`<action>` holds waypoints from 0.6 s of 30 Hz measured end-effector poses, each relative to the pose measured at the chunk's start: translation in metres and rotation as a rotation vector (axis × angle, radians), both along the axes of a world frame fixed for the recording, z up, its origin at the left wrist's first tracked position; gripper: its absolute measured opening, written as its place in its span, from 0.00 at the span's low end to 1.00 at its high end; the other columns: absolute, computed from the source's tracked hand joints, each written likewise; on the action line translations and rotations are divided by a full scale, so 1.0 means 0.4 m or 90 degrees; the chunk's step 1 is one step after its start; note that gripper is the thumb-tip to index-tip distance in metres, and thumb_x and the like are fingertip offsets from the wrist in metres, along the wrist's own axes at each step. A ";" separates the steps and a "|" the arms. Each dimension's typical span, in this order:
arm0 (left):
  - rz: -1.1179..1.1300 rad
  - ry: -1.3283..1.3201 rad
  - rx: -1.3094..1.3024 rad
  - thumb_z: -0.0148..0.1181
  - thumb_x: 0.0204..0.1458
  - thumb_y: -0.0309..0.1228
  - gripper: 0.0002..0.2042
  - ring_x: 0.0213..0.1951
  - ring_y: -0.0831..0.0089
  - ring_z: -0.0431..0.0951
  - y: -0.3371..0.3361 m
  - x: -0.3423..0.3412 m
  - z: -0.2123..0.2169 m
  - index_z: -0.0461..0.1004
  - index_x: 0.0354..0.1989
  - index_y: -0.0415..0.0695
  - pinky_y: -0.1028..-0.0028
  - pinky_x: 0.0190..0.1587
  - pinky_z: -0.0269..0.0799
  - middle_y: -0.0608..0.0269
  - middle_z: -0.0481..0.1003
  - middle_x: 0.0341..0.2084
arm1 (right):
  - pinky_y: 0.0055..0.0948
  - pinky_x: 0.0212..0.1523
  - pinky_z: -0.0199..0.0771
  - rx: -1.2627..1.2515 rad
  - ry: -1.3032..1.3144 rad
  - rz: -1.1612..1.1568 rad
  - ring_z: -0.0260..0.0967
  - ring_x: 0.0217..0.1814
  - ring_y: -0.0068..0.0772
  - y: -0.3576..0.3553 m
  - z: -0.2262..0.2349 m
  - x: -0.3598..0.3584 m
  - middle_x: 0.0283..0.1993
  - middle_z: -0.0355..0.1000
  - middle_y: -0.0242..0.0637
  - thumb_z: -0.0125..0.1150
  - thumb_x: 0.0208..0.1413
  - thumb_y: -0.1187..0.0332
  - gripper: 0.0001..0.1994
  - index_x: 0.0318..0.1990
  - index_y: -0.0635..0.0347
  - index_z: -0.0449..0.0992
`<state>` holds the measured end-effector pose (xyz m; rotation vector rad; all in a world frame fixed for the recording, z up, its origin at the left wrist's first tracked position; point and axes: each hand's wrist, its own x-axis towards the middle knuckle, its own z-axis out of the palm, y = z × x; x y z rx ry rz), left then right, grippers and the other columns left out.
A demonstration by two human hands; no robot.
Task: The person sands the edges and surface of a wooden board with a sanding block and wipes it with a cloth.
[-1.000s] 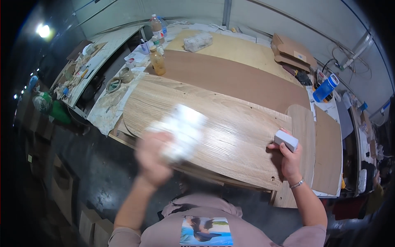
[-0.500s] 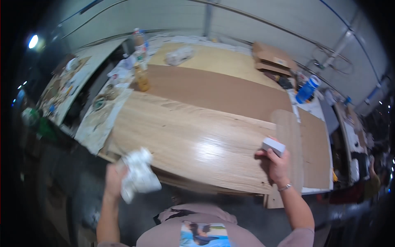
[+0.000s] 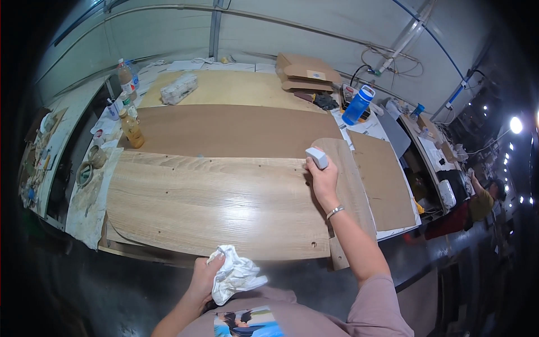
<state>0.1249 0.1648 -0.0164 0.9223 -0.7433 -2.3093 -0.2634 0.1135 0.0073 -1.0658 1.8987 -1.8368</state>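
Head view, from the left: a side bench [image 3: 70, 126] carries scattered odds and ends. Next to it, a stained sheet [image 3: 84, 216] covers the work table's left end, with a round container [image 3: 85, 174] on it. An amber bottle [image 3: 132, 132] stands just past the left far corner of a wood-grain board [image 3: 224, 196], which lies flat on the table, a few small holes dotting its face. A white bundle [image 3: 179, 89] sits farther back. Before the board's near edge, close to the shirt, the left hand [image 3: 203, 281] clamps a crumpled white cloth [image 3: 233, 275]; the thumb presses on it, most fingers hidden. Over the board's right end, the right hand [image 3: 324, 180] grips a pale grey block [image 3: 317, 158] between thumb and fingers; whether the block touches the wood I cannot tell. Beside it lies a narrower round-ended board [image 3: 351, 180]. A blue bottle [image 3: 359, 105] stands behind, and at far right is another person [image 3: 477, 208].
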 end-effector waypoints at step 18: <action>-0.260 0.019 -0.014 0.65 0.51 0.20 0.22 0.44 0.70 0.78 0.133 -0.197 0.019 0.70 0.56 0.36 0.69 0.48 0.76 0.57 0.76 0.44 | 0.24 0.32 0.73 0.099 -0.077 -0.243 0.70 0.28 0.22 0.542 0.015 -0.160 0.35 0.75 0.32 0.63 0.59 0.70 0.09 0.43 0.66 0.78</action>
